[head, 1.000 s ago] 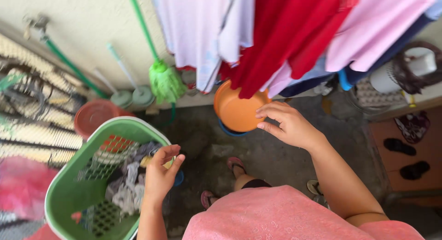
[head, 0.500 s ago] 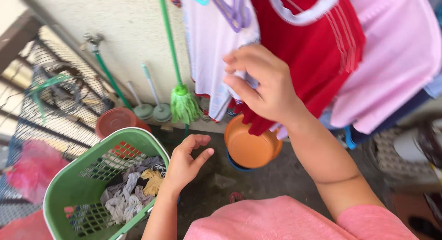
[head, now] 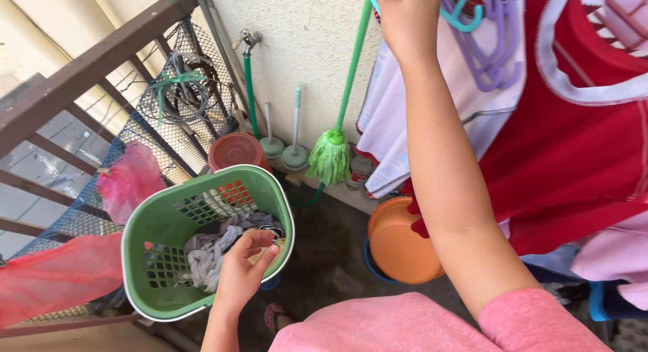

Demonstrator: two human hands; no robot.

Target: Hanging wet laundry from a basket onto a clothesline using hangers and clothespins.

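My left hand [head: 243, 271] hovers over the near rim of a green laundry basket [head: 145, 224], fingers loosely curled and apart, just above the grey and white clothes [head: 206, 254] lying inside. My right hand [head: 405, 14] is raised to the top edge of the view beside a teal hanger [head: 466, 18] and purple hangers [head: 496, 62]. Its fingertips are cut off, so its grip is hidden. A white garment [head: 398, 136] and a red shirt [head: 574, 143] hang there.
An orange basin [head: 398, 247] sits on the floor under the hanging clothes. A green mop [head: 331, 156], two plungers [head: 295, 153], a red bucket [head: 236, 149] and a tap with green hose [head: 250, 75] line the wall. Pink bags [head: 128, 180] hang on the meshed railing at left.
My right hand rose from beside the orange basin up to the hangers. The view tilted upward. My left hand stayed by the basket, fingers curling over the clothes.
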